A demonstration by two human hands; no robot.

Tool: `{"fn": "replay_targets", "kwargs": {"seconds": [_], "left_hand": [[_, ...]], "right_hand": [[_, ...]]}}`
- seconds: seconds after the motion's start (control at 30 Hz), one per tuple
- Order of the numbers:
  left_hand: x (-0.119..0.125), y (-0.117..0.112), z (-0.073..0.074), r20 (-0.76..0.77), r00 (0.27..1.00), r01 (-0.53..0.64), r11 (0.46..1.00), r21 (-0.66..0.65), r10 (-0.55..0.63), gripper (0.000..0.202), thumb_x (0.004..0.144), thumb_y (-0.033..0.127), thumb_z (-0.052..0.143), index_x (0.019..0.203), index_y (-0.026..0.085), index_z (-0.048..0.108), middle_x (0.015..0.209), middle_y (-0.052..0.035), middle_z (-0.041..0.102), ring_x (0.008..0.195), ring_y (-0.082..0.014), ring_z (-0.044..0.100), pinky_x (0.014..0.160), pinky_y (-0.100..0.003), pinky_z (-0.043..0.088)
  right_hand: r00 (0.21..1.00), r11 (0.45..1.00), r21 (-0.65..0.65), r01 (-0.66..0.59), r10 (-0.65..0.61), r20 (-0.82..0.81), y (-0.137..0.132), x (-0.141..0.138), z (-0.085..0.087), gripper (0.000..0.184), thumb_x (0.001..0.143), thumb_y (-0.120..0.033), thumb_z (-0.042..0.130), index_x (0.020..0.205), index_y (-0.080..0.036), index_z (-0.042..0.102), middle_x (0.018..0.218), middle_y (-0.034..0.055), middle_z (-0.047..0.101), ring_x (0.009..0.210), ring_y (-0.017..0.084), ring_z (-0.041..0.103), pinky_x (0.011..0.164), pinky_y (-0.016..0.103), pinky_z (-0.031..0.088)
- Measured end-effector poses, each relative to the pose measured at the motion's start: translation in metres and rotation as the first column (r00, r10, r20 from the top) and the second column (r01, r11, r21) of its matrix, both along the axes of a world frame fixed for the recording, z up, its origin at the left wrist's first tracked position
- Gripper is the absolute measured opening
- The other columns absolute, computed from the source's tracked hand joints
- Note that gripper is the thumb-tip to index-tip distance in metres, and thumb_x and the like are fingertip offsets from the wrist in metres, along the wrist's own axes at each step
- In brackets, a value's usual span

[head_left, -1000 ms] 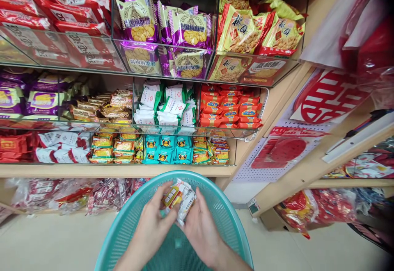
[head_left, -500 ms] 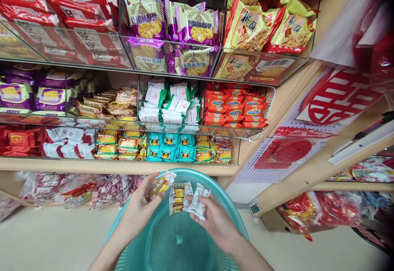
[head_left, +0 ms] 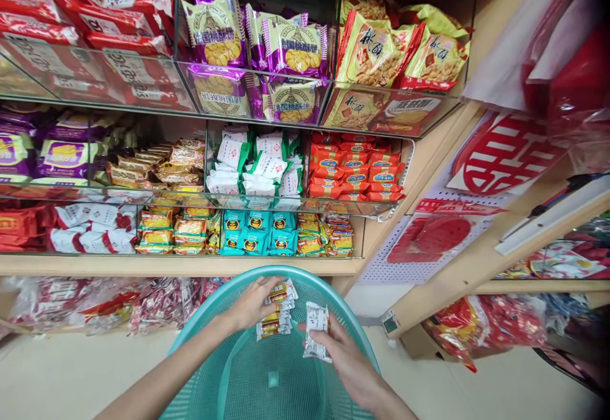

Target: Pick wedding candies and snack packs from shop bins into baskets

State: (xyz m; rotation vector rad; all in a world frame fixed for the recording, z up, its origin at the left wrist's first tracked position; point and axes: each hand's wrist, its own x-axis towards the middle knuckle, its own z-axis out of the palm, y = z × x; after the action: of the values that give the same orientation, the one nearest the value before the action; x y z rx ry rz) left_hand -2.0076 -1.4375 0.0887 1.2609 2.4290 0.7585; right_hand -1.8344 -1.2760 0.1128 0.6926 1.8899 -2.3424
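Over a teal plastic basket (head_left: pixel 210 350) both my hands hold small wrapped snack packets. My left hand (head_left: pixel 250 304) pinches a couple of white packets with yellow and red print (head_left: pixel 276 311) above the basket's far rim. A little to the right, my right hand (head_left: pixel 345 359) is closed on a single white packet (head_left: pixel 316 337), its back side showing. The two hands are apart, with the packets between them. The basket's mesh bottom shows nothing inside.
Glass-fronted shelf bins (head_left: pixel 267 153) ahead hold many snack packs: purple biscuit bags (head_left: pixel 257 45), white-green packs (head_left: pixel 257 166), orange packs (head_left: pixel 357 166), teal packs (head_left: pixel 257 232). Red paper decorations (head_left: pixel 505 153) hang on a pegboard at the right. The pale floor (head_left: pixel 57 375) lies below.
My hands, together on one bundle of packets a second ago, have split it: the left now keeps a couple of packets, the right one. Both have sunk slightly toward the basket.
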Motion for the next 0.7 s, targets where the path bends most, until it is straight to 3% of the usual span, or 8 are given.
{"fn": "replay_targets", "kwargs": {"seconds": [0.1, 0.17, 0.27, 0.37, 0.47, 0.57, 0.63, 0.7], "left_hand": [[-0.001, 0.0, 0.0, -0.069, 0.997, 0.023, 1.0, -0.002, -0.023, 0.055, 0.08, 0.016, 0.049, 0.133, 0.023, 0.04, 0.132, -0.0063, 0.051, 0.122, -0.0232, 0.045, 0.103, -0.039, 0.037], [-0.002, -0.001, -0.001, -0.124, 0.992, 0.039, 0.999, 0.006, -0.038, 0.054, 0.078, 0.012, 0.048, 0.131, 0.022, 0.042, 0.131, -0.0058, 0.052, 0.121, -0.0227, 0.045, 0.104, -0.039, 0.036], [-0.003, -0.003, -0.004, -0.182, 0.981, 0.073, 0.997, 0.029, -0.066, 0.055, 0.078, 0.009, 0.048, 0.131, 0.023, 0.045, 0.134, -0.0038, 0.052, 0.124, -0.022, 0.042, 0.106, -0.04, 0.033], [-0.004, -0.006, -0.008, -0.213, 0.974, 0.089, 0.995, 0.049, -0.077, 0.056, 0.081, 0.01, 0.047, 0.135, 0.025, 0.042, 0.139, -0.0024, 0.048, 0.127, -0.0223, 0.039, 0.108, -0.041, 0.03], [-0.005, -0.009, -0.012, -0.234, 0.969, 0.099, 0.993, 0.065, -0.081, 0.054, 0.084, 0.013, 0.048, 0.135, 0.027, 0.043, 0.142, -0.0028, 0.045, 0.128, -0.0242, 0.037, 0.108, -0.044, 0.028], [-0.003, -0.008, -0.006, -0.206, 0.978, 0.06, 0.988, 0.145, -0.029, 0.047, 0.084, 0.019, 0.053, 0.13, 0.027, 0.05, 0.141, -0.0049, 0.046, 0.127, -0.0271, 0.038, 0.107, -0.048, 0.028], [0.006, -0.006, 0.005, -0.095, 0.995, -0.006, 0.966, 0.26, 0.031, 0.04, 0.084, 0.027, 0.055, 0.125, 0.025, 0.055, 0.135, -0.007, 0.051, 0.123, -0.0275, 0.042, 0.106, -0.047, 0.03], [0.021, -0.003, 0.022, 0.149, 0.986, -0.133, 0.912, 0.387, 0.081, 0.036, 0.086, 0.037, 0.053, 0.119, 0.021, 0.058, 0.121, -0.0086, 0.06, 0.115, -0.0254, 0.05, 0.102, -0.042, 0.037]], "right_hand": [[0.991, 0.976, 0.207, -0.071, 0.092, -0.097, -0.001, -0.002, -0.002, 0.033, 0.077, -0.036, 0.058, 0.105, -0.019, 0.058, 0.1, 0.0062, 0.068, 0.092, 0.021, 0.062, 0.08, 0.031, 0.048], [0.983, 0.92, 0.384, -0.074, 0.131, -0.125, -0.002, -0.003, -0.004, 0.031, 0.08, -0.035, 0.054, 0.106, -0.019, 0.058, 0.098, 0.0062, 0.068, 0.09, 0.021, 0.062, 0.08, 0.031, 0.048], [0.975, 0.769, 0.639, 0.009, 0.136, -0.177, -0.002, -0.004, -0.006, 0.034, 0.082, -0.031, 0.051, 0.114, -0.022, 0.059, 0.107, 0.0064, 0.066, 0.097, 0.023, 0.06, 0.088, 0.034, 0.046], [0.958, 0.589, 0.807, 0.055, 0.197, -0.209, -0.001, -0.003, -0.005, 0.04, 0.083, -0.023, 0.049, 0.123, -0.029, 0.055, 0.116, 0.0038, 0.063, 0.107, 0.024, 0.054, 0.094, 0.038, 0.041], [0.943, 0.424, 0.904, 0.062, 0.271, -0.192, 0.0, -0.003, -0.004, 0.055, 0.08, -0.012, 0.049, 0.131, -0.032, 0.046, 0.115, 0.0033, 0.062, 0.104, 0.025, 0.053, 0.092, 0.042, 0.04], [0.928, 0.304, 0.948, 0.094, 0.317, -0.194, 0.001, -0.003, -0.003, 0.071, 0.077, -0.006, 0.05, 0.14, -0.034, 0.032, 0.111, 0.0047, 0.061, 0.1, 0.026, 0.053, 0.087, 0.043, 0.04], [0.919, 0.251, 0.961, 0.113, 0.343, -0.197, 0.001, -0.004, -0.002, 0.078, 0.077, -0.005, 0.05, 0.143, -0.035, 0.022, 0.11, 0.0054, 0.061, 0.099, 0.027, 0.052, 0.084, 0.042, 0.04], [0.911, 0.209, 0.97, 0.127, 0.362, -0.197, 0.0, -0.005, -0.001, 0.082, 0.078, -0.004, 0.049, 0.145, -0.035, 0.014, 0.11, 0.0058, 0.06, 0.098, 0.027, 0.052, 0.082, 0.042, 0.04]]}}
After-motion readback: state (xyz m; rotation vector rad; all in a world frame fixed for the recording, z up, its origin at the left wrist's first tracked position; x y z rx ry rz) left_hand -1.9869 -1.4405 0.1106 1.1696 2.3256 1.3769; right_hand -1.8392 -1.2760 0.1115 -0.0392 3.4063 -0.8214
